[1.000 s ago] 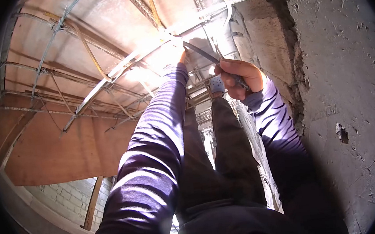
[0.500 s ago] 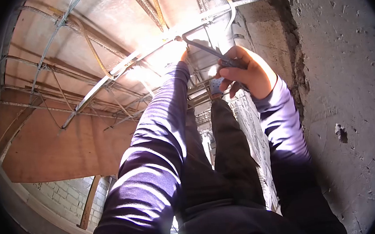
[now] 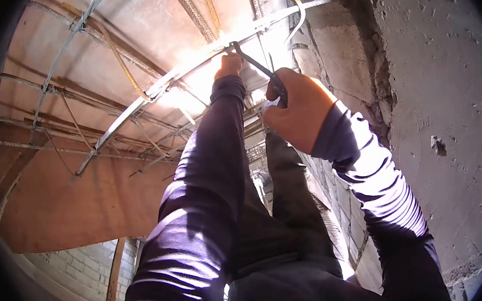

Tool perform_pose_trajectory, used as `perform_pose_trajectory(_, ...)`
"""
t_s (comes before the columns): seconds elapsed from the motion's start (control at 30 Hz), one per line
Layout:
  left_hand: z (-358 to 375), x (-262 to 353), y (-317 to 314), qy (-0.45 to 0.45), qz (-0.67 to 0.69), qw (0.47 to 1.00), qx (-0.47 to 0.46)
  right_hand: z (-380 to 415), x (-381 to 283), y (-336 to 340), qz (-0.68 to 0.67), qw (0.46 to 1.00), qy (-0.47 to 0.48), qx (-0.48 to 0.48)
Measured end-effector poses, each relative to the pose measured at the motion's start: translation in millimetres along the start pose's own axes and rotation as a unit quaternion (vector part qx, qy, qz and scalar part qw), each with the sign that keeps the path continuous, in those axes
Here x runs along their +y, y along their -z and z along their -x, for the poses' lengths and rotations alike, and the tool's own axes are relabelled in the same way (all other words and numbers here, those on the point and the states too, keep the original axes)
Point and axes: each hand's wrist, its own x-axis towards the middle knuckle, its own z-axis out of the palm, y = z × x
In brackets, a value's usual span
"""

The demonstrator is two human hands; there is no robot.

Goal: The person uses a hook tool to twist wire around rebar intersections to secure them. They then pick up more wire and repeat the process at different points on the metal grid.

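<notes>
My right hand (image 3: 300, 111) is wrapped around the lower end of a dark metal hook tool (image 3: 256, 64). The tool slants up to the left, and its bent tip meets a long steel reinforcing bar (image 3: 188, 68). Just left of that tip is my left hand (image 3: 228, 65), raised to the bar with its fingers closed. Strong glare washes out the spot, so what those fingers pinch is hidden. A curved bar (image 3: 301, 13) crosses the long bar to the right of the tool.
More reinforcing bars and stirrups (image 3: 121, 63) run along wooden formwork panels (image 3: 84, 193) at left. A rough concrete wall (image 3: 443, 104) stands close on the right. My legs (image 3: 293, 186) show below, and a pale brick wall (image 3: 90, 267) is at lower left.
My right hand has turned over and moved slightly left and down, its fingers now closed fully around the tool. My left hand stays at the bar.
</notes>
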Motion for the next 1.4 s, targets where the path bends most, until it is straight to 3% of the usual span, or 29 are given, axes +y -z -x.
perform_pose_trajectory(0.13,0,-18,0,-0.029,-0.13,0.99,0.056,4,-5,5,-0.094,0.995,0.011,-0.026)
perform_pose_trajectory(0.17,18,-16,9,-0.03,-0.14,0.988,0.058,-1,-11,15,-0.215,0.966,-0.075,-0.122)
perform_pose_trajectory(0.2,55,-12,20,-0.082,-0.043,0.995,0.031,-4,-15,21,-0.329,0.906,-0.157,-0.214)
perform_pose_trajectory(0.27,131,-11,37,-0.181,0.15,0.971,-0.034,-7,-18,11,-0.368,0.888,-0.204,-0.186)
perform_pose_trajectory(0.33,166,-28,38,-0.254,0.219,0.919,0.209,-5,-13,1,-0.595,0.745,-0.231,-0.194)
perform_pose_trajectory(0.4,242,50,94,-0.397,0.062,0.896,0.191,-2,-19,-25,-0.613,0.747,-0.228,-0.117)
perform_pose_trajectory(0.43,251,81,110,-0.357,0.063,0.913,0.188,0,-25,-32,-0.65,0.707,-0.25,-0.119)
perform_pose_trajectory(0.47,249,110,122,-0.318,0.065,0.927,0.188,2,-32,-36,-0.684,0.667,-0.27,-0.123)
perform_pose_trajectory(0.53,224,166,132,-0.266,-0.05,0.945,0.181,2,-50,-41,-0.698,0.659,-0.263,-0.101)
perform_pose_trajectory(0.6,163,189,123,-0.378,-0.125,0.902,0.166,-1,-62,-52,-0.745,0.6,-0.286,-0.053)
perform_pose_trajectory(0.67,116,195,110,-0.352,-0.277,0.879,0.16,4,-80,-56,-0.76,0.579,-0.295,0.001)
perform_pose_trajectory(0.73,103,193,100,-0.355,-0.291,0.874,0.161,-2,-87,-65,-0.847,0.473,-0.243,-0.005)
perform_pose_trajectory(0.77,100,188,98,-0.35,-0.313,0.868,0.163,-16,-73,-91,-0.883,0.437,-0.171,-0.024)
perform_pose_trajectory(0.8,103,184,98,-0.347,-0.314,0.869,0.159,-17,-83,-95,-0.883,0.435,-0.174,-0.021)
perform_pose_trajectory(0.87,104,179,96,-0.374,-0.278,0.868,0.174,-18,-97,-96,-0.867,0.459,-0.169,0.097)
perform_pose_trajectory(0.9,101,179,94,-0.378,-0.278,0.867,0.17,-20,-91,-95,-0.925,0.356,-0.131,0.033)
perform_pose_trajectory(0.93,101,175,93,-0.383,-0.255,0.87,0.175,-20,-85,-105,-0.926,0.352,-0.131,0.04)
perform_pose_trajectory(1.0,99,171,90,-0.39,-0.232,0.874,0.173,-20,-91,-117,-0.852,0.506,0.092,0.095)
perform_pose_trajectory(1.03,99,171,90,-0.394,-0.216,0.877,0.173,-18,-101,-113,-0.799,0.571,-0.029,0.184)
perform_pose_trajectory(1.07,99,169,90,-0.395,-0.2,0.88,0.173,-12,-104,-112,-0.804,0.567,-0.069,0.166)
perform_pose_trajectory(1.17,97,168,91,-0.402,-0.204,0.876,0.173,-1,-98,-114,-0.823,0.546,-0.139,0.075)
perform_pose_trajectory(1.37,104,170,90,-0.429,-0.187,0.869,0.164,5,-65,-124,-0.697,0.66,-0.28,0.009)
perform_pose_trajectory(1.4,103,170,90,-0.434,-0.189,0.866,0.163,8,-55,-128,-0.697,0.66,-0.28,0.009)
